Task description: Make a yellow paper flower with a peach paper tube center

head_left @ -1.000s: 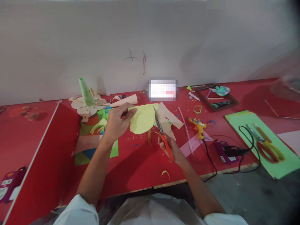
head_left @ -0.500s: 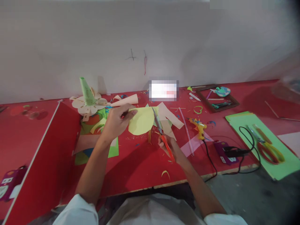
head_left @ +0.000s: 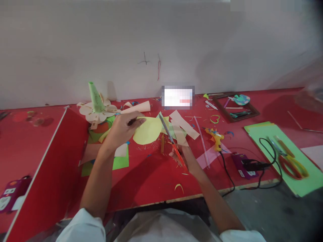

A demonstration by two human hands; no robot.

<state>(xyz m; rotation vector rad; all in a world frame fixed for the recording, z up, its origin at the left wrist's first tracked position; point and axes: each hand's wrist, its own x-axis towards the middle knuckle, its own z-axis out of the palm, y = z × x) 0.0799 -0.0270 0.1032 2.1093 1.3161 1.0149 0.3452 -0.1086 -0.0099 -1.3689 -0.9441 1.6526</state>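
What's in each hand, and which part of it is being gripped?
The left hand pinches the yellow paper near its upper-left edge; the right hand holds the orange-handled scissors by their handles.

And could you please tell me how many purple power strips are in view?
2: the left power strip, beyond the red divider; the right power strip, right of the yellow glue gun. Others may be hidden.

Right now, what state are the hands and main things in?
Left hand: pinching yellow paper.
Right hand: gripping orange-handled scissors.
Yellow paper: held, lower edge rounded.
Orange-handled scissors: blades at the paper, opening unclear.
Green cone: upright on pale petals.
Peach paper: rolled, lying down.
Glue gun: lying on its side.
Second scissors: lying on green sheets.
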